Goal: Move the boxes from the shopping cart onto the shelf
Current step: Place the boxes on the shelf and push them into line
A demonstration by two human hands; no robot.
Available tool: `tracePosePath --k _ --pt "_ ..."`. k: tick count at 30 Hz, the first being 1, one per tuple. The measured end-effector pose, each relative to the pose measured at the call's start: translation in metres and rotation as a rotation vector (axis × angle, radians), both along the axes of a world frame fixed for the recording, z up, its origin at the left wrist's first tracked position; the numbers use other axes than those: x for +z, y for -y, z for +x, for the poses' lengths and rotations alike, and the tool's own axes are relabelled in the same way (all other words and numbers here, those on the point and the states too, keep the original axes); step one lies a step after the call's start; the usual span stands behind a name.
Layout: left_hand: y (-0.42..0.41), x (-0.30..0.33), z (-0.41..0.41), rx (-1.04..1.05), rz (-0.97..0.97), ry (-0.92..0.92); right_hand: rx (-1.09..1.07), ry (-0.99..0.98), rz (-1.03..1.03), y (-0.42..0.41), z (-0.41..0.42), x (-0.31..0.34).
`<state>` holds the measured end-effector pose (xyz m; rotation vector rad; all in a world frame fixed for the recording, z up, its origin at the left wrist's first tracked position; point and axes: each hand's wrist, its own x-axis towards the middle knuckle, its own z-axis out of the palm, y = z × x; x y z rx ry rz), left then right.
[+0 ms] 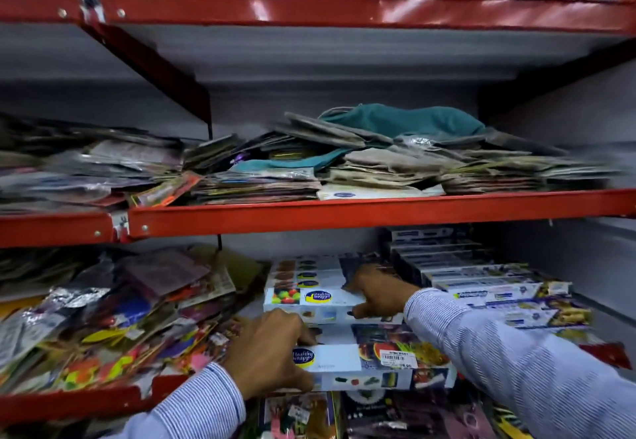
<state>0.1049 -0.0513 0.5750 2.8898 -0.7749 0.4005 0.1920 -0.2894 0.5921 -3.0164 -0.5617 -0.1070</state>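
Note:
Long white boxes printed with fruit pictures and a blue-and-yellow logo lie stacked on the lower red shelf [72,400]. My left hand [272,352] grips the left end of the nearest box [378,363], which bears a price sticker. My right hand [378,292] rests on the right end of the box behind it [309,297], fingers curled over its edge. More of the same boxes [306,271] lie further back. The shopping cart is out of view.
A row of dark long boxes [481,283] lies to the right on the same shelf. Loose colourful packets [113,321] pile up on the left. The shelf above [378,211] holds flat packets and a teal cloth [406,122].

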Motion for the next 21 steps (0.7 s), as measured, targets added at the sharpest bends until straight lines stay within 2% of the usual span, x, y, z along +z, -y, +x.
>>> tracePosePath --k 4,10,13,17,21 --pt "0.001 -0.008 0.014 -0.020 0.024 -0.022 -0.042 -0.036 0.008 -0.006 0.034 -0.033" --pt "-0.004 -0.022 0.028 -0.025 0.048 -0.079 -0.074 0.014 0.012 -0.008 0.066 -0.068" --pt "-0.005 -0.026 0.032 -0.027 0.042 -0.077 -0.068 0.048 0.002 -0.011 0.068 -0.071" --pt "-0.003 -0.034 0.043 -0.022 0.040 -0.056 -0.084 0.121 0.101 -0.009 0.074 -0.071" --pt "0.000 -0.037 0.054 -0.040 0.012 -0.024 -0.064 0.114 0.121 -0.008 0.070 -0.066"
